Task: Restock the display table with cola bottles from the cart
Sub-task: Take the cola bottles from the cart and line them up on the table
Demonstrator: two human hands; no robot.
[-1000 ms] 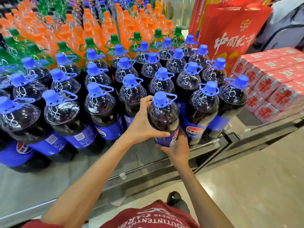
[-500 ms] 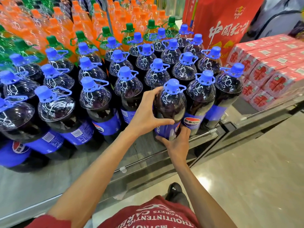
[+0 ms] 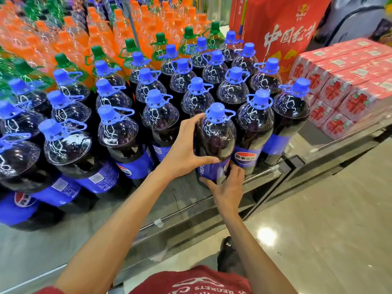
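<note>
While cola bottle (image 3: 218, 134) stands near vertical, cap up, left grip (image 3: 186, 151) curls round body; right grip (image 3: 229, 186) clasps label below.

Red T-shirt (image 3: 197, 282) with white print; black shoe (image 3: 228, 251); bare forearms.

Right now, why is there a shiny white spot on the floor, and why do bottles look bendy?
Head view: the spot is light glaring off the polished floor; the wide-angle lens tilts the outer cola bottles; the red cartons are blurred, the front cola bottle sharp.
</note>
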